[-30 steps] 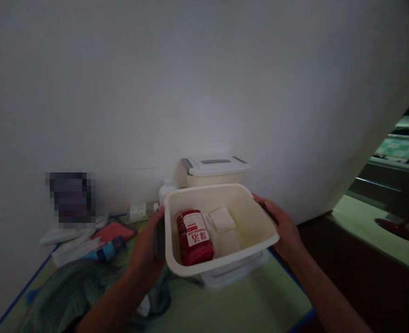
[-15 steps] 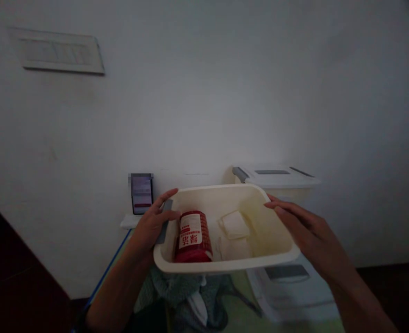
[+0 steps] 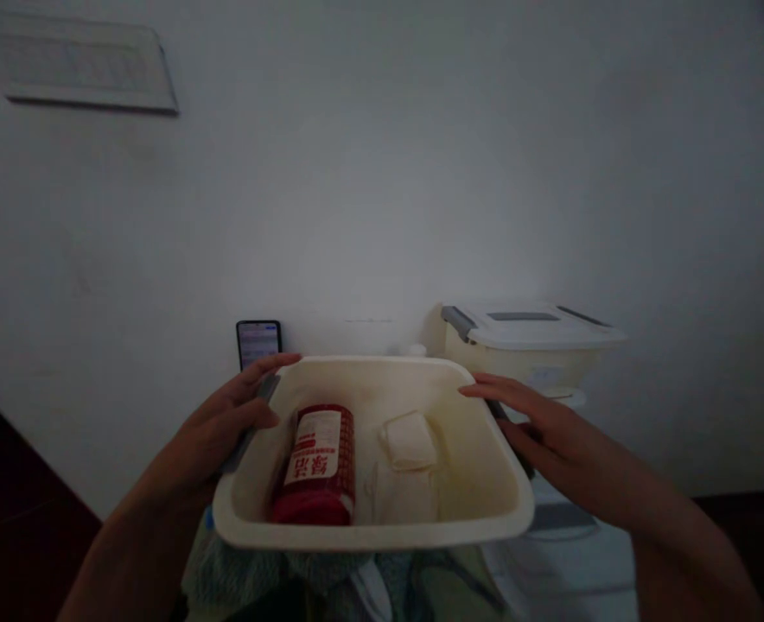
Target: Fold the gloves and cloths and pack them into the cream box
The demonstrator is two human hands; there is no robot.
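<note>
A cream plastic storage box [image 3: 374,537] without a lid is held up between my hands, tilted so its inside faces me. My left hand [image 3: 230,423] grips its left end by the grey handle, thumb over the rim. At the right end my right hand [image 3: 537,423] holds the rim and grey handle, fingers reaching over the edge. Inside lies a red canister [image 3: 317,466] with a pale label, on its side. Beside it rest folded white cloths or pads [image 3: 409,441]; their exact kind I cannot make out.
Behind to the right stands a lidded cream box [image 3: 525,345]. A white lid [image 3: 569,553] with a grey panel lies below my right hand. Grey-green cloth [image 3: 239,561] is bunched under the box. A phone [image 3: 258,342] leans against the wall.
The box has come nearer and shifted left and slightly down in view. My right hand has moved from the back right corner onto the right end's handle; my left hand keeps its grip.
</note>
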